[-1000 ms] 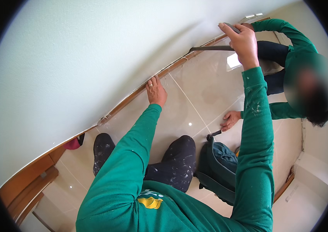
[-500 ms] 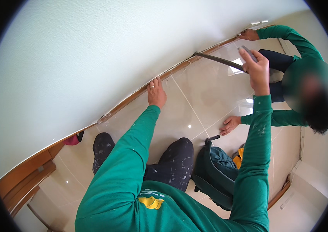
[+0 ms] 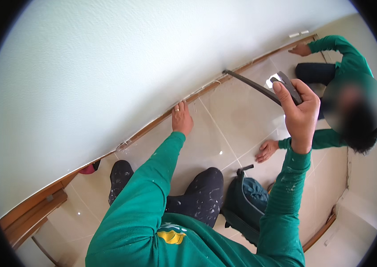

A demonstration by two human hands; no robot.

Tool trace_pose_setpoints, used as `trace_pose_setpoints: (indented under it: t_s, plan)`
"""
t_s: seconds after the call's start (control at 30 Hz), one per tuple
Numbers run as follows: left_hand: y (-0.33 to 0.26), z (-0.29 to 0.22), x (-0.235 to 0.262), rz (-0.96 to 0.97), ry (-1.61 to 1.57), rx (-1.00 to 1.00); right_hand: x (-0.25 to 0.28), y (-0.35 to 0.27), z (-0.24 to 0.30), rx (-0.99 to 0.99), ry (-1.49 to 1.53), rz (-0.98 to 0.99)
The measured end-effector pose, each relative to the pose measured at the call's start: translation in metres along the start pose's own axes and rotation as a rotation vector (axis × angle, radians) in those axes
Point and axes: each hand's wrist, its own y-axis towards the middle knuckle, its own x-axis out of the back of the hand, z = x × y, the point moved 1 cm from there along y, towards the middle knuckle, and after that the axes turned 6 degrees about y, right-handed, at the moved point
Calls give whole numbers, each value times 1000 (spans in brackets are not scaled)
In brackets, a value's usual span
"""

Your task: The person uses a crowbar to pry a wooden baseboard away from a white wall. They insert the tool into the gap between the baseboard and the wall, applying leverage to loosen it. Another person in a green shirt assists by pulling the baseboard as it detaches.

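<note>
A brown wooden skirting board (image 3: 153, 125) runs along the foot of the white wall. My left hand (image 3: 182, 119), with a ring on one finger, has its fingers hooked over the board's top edge. A dark metal pry bar (image 3: 253, 86) is gripped in my right hand (image 3: 302, 109), its far tip at the seam between board and wall. The bar's thick bent end sticks up past my thumb and fingers. Light filler or paint crumbs lie along the seam by the tip.
A co-worker (image 3: 355, 66) in a green top crouches at the right, one hand near the board's far end, the other on the tiled floor (image 3: 210, 144). A dark green bag (image 3: 246, 202) stands by my right knee. Wooden furniture (image 3: 37, 209) is at the lower left.
My right hand has moved slightly right and down, swinging the bar's held end with it. The co-worker's far hand has shifted right, off the board. My left hand stays on the board.
</note>
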Motion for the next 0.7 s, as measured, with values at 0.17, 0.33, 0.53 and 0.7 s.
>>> trace_pose_setpoints:
  t_s: [0.17, 0.33, 0.53, 0.7]
  plan:
    - [-6, 4, -9, 40, 15, -21, 10, -26, -36, 22, 250, -120]
    - [-4, 6, -14, 18, 43, -6, 16, -18, -39, 48, 308, -55]
    - [-2, 5, -11, 75, 10, 4, -31, 9, -59, -191, 295, -116]
    - [-6, 3, -8, -28, 28, -20, -43, 27, -80, -124, 249, 27]
